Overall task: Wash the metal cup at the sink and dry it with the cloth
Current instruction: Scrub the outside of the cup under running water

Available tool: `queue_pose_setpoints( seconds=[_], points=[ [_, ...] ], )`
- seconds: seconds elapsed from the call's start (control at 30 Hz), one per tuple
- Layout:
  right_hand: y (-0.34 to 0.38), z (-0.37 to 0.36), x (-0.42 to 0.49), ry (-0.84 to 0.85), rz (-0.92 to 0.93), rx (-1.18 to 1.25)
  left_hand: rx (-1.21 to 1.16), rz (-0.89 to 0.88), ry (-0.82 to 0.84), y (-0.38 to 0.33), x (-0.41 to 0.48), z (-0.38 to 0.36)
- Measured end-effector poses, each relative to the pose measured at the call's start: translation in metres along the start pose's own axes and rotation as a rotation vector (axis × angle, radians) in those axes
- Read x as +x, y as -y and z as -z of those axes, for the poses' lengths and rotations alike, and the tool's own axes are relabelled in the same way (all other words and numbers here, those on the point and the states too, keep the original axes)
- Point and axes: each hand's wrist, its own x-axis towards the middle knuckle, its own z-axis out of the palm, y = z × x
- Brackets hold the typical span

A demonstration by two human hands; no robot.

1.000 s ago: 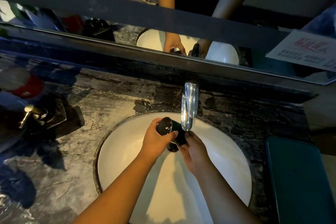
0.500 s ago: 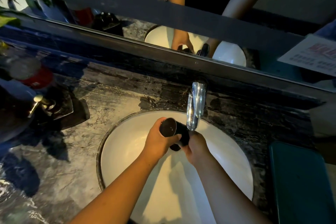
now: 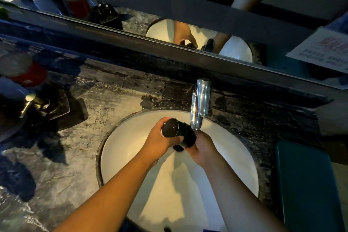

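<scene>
Both hands' grip around metal cup [image 3: 178,132], tilted under faucet [image 3: 199,105]

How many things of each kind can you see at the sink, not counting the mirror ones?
Hands: 2, the left hand and the right hand, both holding the cup
Metal cup: 1
Faucet: 1
Sink: 1
Soap pump: 1
Teal tray: 1
Total: 7
</scene>
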Motion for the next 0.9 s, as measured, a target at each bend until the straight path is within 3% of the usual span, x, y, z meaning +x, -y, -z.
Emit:
queue_pose_setpoints(
  seconds=[0.13,0.27,0.5,0.67,0.9],
  points=[
    [0.014,0.008,-0.003,0.044,-0.079,-0.076,0.120,-0.059,0.159,0.001,-0.001,0.004],
    [0.013,0.008,-0.006,0.050,-0.082,-0.011,0.081,-0.017,0.173,-0.003,0.004,0.000],
    [-0.014,0.013,-0.001,0.091,0.028,0.047,0.032,0.226,-0.010,-0.007,0.014,-0.006],
    [-0.021,0.025,-0.008,0.178,-0.005,0.019,0.057,0.180,0.114,-0.012,0.009,-0.005],
    [-0.008,0.025,-0.017,0.131,-0.160,0.113,0.081,0.137,0.254,-0.007,0.010,-0.002]
  ],
)
